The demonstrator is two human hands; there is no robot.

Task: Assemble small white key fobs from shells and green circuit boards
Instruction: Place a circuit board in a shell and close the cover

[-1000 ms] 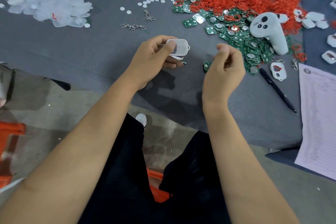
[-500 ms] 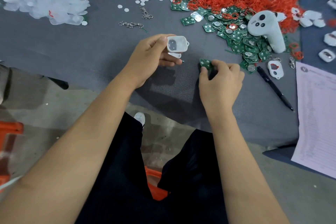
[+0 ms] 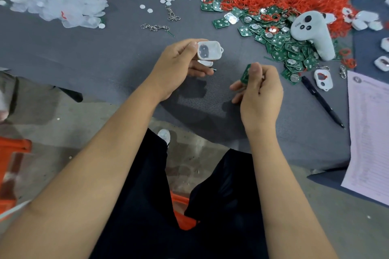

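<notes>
**Head view: board picked up, ready for the shell**

Head view shows the right hand (image 3: 260,88) lifted off the desk (image 3: 105,52) with a green board (image 3: 244,73) pinched between thumb and fingers. Half a second ago that hand was pressed down on the desk at the near edge of the board pile (image 3: 284,46), fingers on a loose board; now the board is clear of the surface and tilted on edge, partly hidden behind the thumb.

The left hand (image 3: 179,65) has barely moved. It grips an open white shell (image 3: 209,50) by its left side, hollow face up, two dark holes showing inside. A second white piece (image 3: 205,63) sits tucked under it in the same fingers, probably the other half of the shell, though too little shows to be sure.

Shell and board are near each other but apart, both above the desk in front of the person.

My reading: the pick is done, and the next step is seating the board in the shell. That calls for turning the board flat and lining it up with the holes. Held on edge by a light pinch, it could slip or go in the wrong way round.
</notes>
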